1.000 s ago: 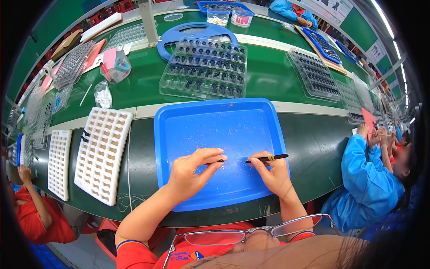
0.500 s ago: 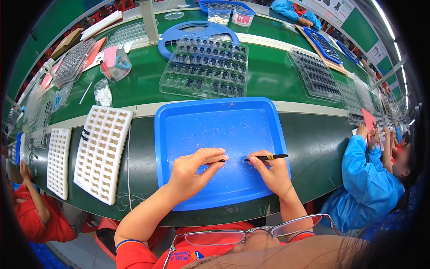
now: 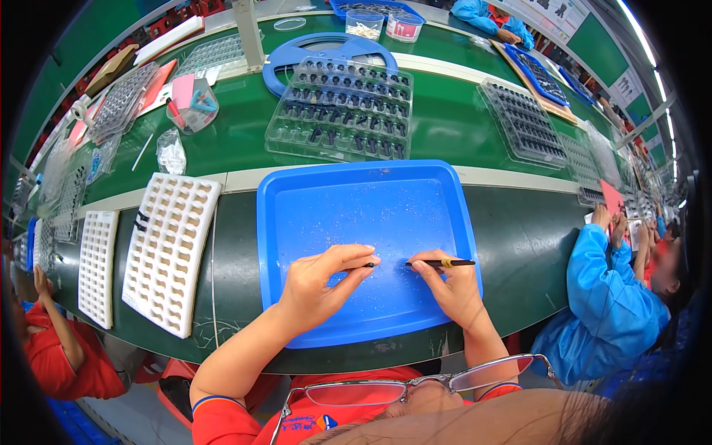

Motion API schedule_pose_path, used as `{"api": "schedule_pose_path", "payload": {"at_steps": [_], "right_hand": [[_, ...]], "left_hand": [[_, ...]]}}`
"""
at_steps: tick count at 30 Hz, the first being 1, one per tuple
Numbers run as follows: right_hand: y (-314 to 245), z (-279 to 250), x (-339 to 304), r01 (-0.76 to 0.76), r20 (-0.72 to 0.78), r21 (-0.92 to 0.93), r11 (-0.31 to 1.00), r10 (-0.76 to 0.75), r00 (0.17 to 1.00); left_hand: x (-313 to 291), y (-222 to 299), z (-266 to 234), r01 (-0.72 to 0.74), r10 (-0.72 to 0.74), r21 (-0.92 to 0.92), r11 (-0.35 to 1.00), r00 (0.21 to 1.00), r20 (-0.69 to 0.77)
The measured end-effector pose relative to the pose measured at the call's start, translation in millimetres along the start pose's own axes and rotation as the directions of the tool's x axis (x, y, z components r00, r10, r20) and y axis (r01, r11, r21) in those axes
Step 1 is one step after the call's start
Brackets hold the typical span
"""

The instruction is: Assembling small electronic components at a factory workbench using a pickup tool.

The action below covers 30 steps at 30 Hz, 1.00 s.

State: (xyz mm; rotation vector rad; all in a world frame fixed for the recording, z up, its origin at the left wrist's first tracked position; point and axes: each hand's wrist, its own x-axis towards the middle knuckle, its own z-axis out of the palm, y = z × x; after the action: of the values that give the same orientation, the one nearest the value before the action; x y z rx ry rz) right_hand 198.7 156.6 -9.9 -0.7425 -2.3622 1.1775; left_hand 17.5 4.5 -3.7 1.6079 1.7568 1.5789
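Observation:
Over a blue tray [image 3: 400, 308], my left hand [image 3: 315, 285] pinches a small black part [image 3: 369, 265] between thumb and fingertips. Most of that part is hidden by the fingers. My right hand [image 3: 454, 293] is closed on a slim black pen-shaped tool [image 3: 461, 262] with a gold-coloured band. The tool lies almost level, its dark tip pointing left toward the small part, with a gap between them. Pale specks and crumbs are scattered over the tray's floor.
Beyond the blue tray sits a clear blister tray [image 3: 337, 111] of black parts, overlapping a blue reel [image 3: 285, 63]. White foam trays [image 3: 169, 252] lie at left, near a clear tub [image 3: 194, 111] of tools. Another blister tray [image 3: 523, 122] is at right, near a co-worker's blue sleeve [image 3: 593, 267].
The tool in my right hand has tilted slightly, its back end a little lower. My left hand keeps its pinch in nearly the same place.

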Motion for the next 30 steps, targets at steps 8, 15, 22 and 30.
{"api": "schedule_pose_path", "payload": {"at_steps": [8,15,22,30], "right_hand": [[-12.2,-3.4,-6.1,0.046,-0.024,0.428,0.903,-0.040,0.999],[-30.8,15.3,-5.6,0.146,-0.060,0.745,0.651,-0.152,0.986],[-28.9,21.1,-7.0,0.128,-0.056,0.783,0.608,-0.136,0.989],[-29.0,22.7,-6.1,0.115,-0.043,0.779,0.617,-0.131,0.990]], "left_hand": [[1.0,3.2,-1.4,0.049,-0.048,-0.082,0.995,0.999,0.017],[0.0,7.8,-5.2,0.197,-0.179,-0.313,0.929,0.980,0.085],[-0.5,9.9,-5.8,0.202,-0.184,-0.282,0.938,0.979,0.087],[-0.8,9.9,-5.1,0.213,-0.202,-0.319,0.923,0.977,0.068]]}}
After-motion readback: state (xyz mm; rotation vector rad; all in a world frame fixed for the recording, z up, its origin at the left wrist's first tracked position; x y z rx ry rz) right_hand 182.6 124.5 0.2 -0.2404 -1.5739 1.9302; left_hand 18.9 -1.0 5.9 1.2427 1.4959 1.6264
